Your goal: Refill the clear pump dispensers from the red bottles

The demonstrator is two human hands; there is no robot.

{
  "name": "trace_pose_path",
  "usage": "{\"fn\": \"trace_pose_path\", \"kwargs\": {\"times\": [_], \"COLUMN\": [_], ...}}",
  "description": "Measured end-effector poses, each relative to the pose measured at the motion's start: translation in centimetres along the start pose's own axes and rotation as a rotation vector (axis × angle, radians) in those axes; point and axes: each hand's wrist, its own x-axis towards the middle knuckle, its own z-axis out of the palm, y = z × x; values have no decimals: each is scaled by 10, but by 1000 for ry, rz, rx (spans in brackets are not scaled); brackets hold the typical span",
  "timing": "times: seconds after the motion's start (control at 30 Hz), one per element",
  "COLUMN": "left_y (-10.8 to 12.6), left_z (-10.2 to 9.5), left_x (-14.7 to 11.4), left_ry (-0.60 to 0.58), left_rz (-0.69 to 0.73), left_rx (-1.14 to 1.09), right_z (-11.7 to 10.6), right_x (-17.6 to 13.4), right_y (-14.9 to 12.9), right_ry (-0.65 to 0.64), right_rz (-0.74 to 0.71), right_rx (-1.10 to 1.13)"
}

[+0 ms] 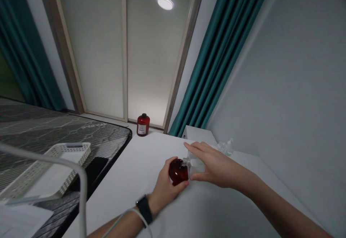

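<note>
My left hand (169, 181) is wrapped round a dark red bottle (178, 171) over the white table (129, 180). In my right hand (209, 160) is a clear bottle (196, 165), tilted on its side. Its threaded neck meets the top of the red bottle; whether it goes inside the opening I cannot tell. My right fingers hide part of the clear bottle. Farther back on the table stands a second red bottle (143, 124) with a black cap and a white label, upright and apart from both hands.
A crumpled clear plastic wrap (226, 147) lies beyond my right hand, near a white box (198, 134). Left of the table, a bed (108, 135) bears a white basket (51, 151) and a black flat object (94, 169). A white cable (81, 194) crosses the lower left.
</note>
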Motion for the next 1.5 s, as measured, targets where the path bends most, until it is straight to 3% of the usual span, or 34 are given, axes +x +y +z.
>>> {"fn": "trace_pose_path", "kwargs": {"times": [1.5], "left_y": [1], "left_z": [-1], "left_x": [1], "left_ry": [-32], "left_rz": [11], "left_rx": [-28], "right_z": [0], "right_x": [1], "right_y": [1], "right_ry": [-10], "right_rz": [-15], "right_rx": [-41]}}
